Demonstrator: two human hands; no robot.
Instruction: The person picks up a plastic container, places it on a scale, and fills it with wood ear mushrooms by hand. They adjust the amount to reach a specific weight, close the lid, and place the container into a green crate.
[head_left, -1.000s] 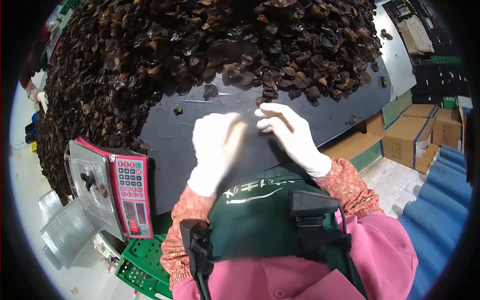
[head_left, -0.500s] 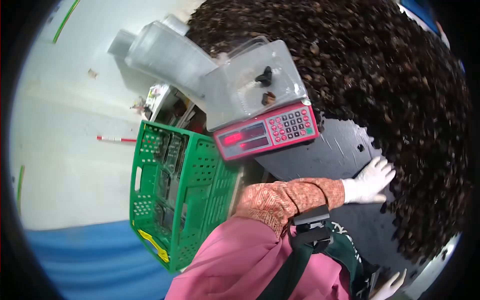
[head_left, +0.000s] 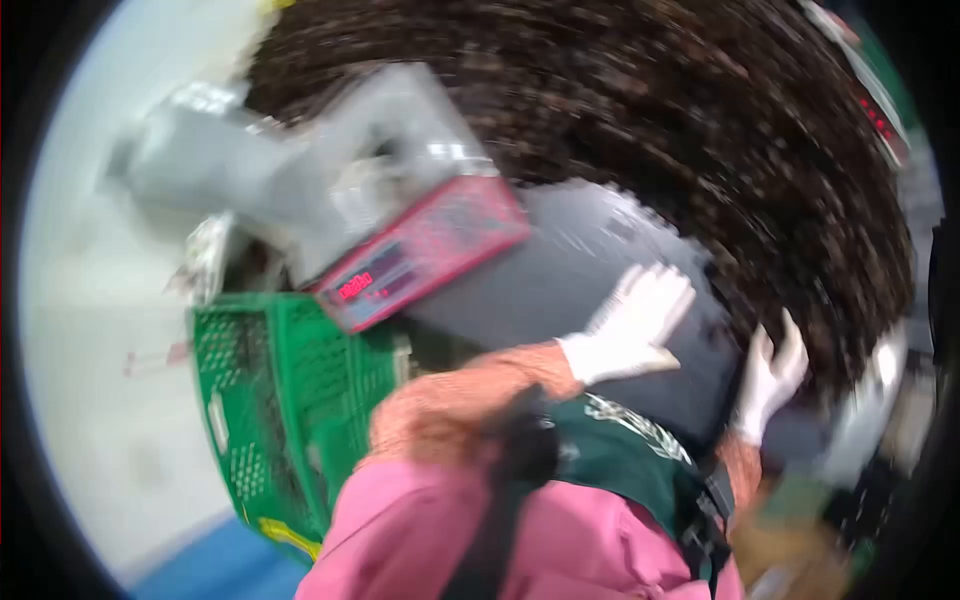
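My left hand (head_left: 640, 318), in a white glove, lies with its fingers stretched out on the dark grey tabletop (head_left: 560, 255). To its right is my right hand (head_left: 772, 375), also gloved, its thumb and fingers apart at the edge of a large heap of small dark brown pieces (head_left: 640, 110). Neither hand holds anything. A red scale (head_left: 430, 250) with lit red digits stands left of my left hand. Its plastic-covered pan carries dark pieces (head_left: 385, 145), blurred by motion.
Left of the scale are clear plastic containers (head_left: 210, 150). A green crate (head_left: 300, 390) with a yellow handle is at lower left. Another device with red lit digits (head_left: 877, 118) is at the far right edge, beyond the heap.
The whole view has turned and shifted, with blur. My right hand has come up from the lower edge to the heap. My left hand is now farther from the heap's edge.
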